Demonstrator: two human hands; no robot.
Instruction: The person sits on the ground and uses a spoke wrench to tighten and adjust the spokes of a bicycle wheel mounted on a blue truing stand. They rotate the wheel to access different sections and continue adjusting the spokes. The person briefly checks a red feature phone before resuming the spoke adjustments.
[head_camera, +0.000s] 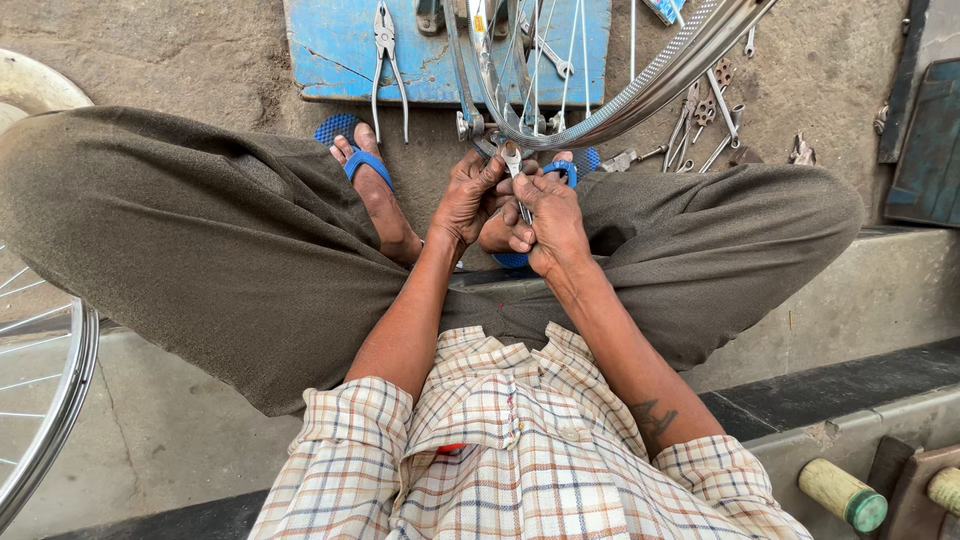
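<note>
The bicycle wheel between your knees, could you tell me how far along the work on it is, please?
Done: spokes already fill the bicycle wheel. In hand: both hands, left hand and right hand, hold a small metal tool at the rim. Left: cannot tell; pliers and loose spanners lie out on the ground.

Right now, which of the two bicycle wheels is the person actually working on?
The wheel in front of the feet, at the top of the view: both hands meet at its rim with a small tool. The other wheel lies untouched at the left edge.
</note>
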